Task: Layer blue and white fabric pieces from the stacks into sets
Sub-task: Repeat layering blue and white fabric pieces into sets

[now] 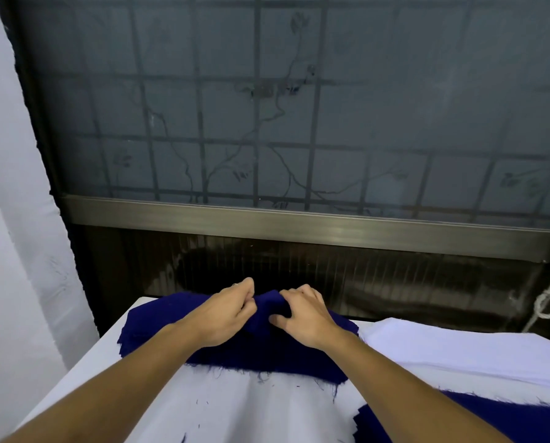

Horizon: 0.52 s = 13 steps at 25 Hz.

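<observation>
We have both hands at the far edge of the surface [235,407], on the blue stack [158,327] that lies across its far left part. Our left hand [225,314] pinches a raised fold of the top blue piece [268,300] with curled fingers [247,290]. Our right hand [305,318] curls over the same fold from the other side, thumb [278,319] pressed into the cloth. Both hands are closed on that one piece, with the cloth bunched between them.

The step, as we judge it, is freeing a single blue layer. To do it well we should roll the edge between thumb and fingertips until only one ply comes up, since the frayed edges look likely to cling to the piece below. Then we would spread the hands apart along the far edge before lifting, so the piece comes off flat and the stack beneath is not dragged.

The white stack [459,353] lies just beside the blue one toward the right edge, meeting it there. A second blue pile [507,423] sits at the near right corner. Open room is the bare middle toward the near edge, dotted with loose threads [202,402]. The far edge runs close to the wall [267,266] under the window [299,123], and a curtain [17,251] hangs past the left edge, so drawing the piece toward us looks safest.
</observation>
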### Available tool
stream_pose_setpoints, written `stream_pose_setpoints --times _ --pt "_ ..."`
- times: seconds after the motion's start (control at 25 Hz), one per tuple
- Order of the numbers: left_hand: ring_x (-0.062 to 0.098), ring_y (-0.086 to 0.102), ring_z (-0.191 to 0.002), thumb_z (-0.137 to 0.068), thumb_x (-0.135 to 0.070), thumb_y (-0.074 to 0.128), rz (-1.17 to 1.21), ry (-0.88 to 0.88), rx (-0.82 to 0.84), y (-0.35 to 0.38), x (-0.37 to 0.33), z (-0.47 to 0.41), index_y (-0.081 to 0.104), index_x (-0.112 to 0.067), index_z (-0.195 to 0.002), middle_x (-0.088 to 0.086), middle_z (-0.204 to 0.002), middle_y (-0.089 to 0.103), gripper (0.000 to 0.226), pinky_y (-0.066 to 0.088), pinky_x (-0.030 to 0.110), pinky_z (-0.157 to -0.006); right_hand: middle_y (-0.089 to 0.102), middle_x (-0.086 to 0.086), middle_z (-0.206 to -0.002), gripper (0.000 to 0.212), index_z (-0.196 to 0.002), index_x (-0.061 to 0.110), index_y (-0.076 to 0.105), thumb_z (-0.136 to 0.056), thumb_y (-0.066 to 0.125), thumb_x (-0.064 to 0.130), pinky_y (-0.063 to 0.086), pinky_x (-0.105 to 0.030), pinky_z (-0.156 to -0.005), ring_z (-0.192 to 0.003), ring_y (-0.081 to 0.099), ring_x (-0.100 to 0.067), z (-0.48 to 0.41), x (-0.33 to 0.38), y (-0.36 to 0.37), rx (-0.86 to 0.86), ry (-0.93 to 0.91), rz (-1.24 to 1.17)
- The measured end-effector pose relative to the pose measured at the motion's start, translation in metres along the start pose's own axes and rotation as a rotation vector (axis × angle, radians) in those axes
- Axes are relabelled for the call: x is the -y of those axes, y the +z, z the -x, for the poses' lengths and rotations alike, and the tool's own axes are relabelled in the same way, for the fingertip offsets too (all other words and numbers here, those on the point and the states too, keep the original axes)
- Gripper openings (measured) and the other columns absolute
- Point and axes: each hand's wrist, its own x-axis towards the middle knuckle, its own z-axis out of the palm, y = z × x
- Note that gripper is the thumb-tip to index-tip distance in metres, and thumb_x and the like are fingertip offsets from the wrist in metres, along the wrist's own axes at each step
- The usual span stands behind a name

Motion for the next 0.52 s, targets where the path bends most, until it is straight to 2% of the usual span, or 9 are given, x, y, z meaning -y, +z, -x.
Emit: stream_pose_setpoints --times 0.12,0.24,0.4,0.52 --pt "0.014 0.064 -0.086 -0.103 -0.033 0.051 0.169 -0.041 0.005 -0.001 -0.02 0.001 0.047 -0.032 -0.098 -0.003 -0.099 0.065 0.007 0.057 0.036 -0.076 0.064 0.016 -0.101 0.013 -0.109 0.039 0.066 -0.099 0.059 0.041 0.043 -0.038 -0.098 -0.106 0.051 -0.011 0.004 0.011 -0.016 -0.041 -0.06 -0.13" --pt "0.006 0.07 -0.091 -0.094 -0.038 0.069 0.29 -0.028 0.051 -0.001 -0.039 0.005 0.051 -0.035 -0.116 -0.007 -0.105 0.07 0.028 0.058 0.031 -0.087 0.07 0.012 -0.096 0.013 -0.107 0.034 0.071 -0.098 0.064 0.031 0.052 -0.036 -0.087 -0.094 0.062 -0.007 0.014 0.025 -0.04 -0.005 -0.087 -0.198" --pt "0.005 0.068 -0.072 -0.088 -0.057 0.07 0.082 -0.012 -0.038 -0.012 -0.055 0.009 0.062 -0.036 -0.094 -0.008 -0.085 0.072 0.023 0.06 0.032 -0.074 0.07 0.009 -0.085 0.013 -0.099 0.031 0.073 -0.095 0.066 0.042 0.054 -0.031 -0.071 -0.08 0.064 -0.008 0.036 0.028 -0.077 -0.007 -0.09 -0.145" --pt "0.007 0.067 -0.071 -0.087 -0.066 0.063 -0.004 -0.05 -0.088 -0.022 -0.059 0.022 0.06 -0.031 -0.083 -0.005 -0.079 0.071 0.035 0.06 0.031 -0.071 0.069 0.009 -0.083 0.019 -0.089 0.032 0.07 -0.092 0.067 0.05 0.058 -0.034 -0.072 -0.079 0.065 -0.009 0.066 0.017 -0.102 -0.007 -0.023 -0.092"
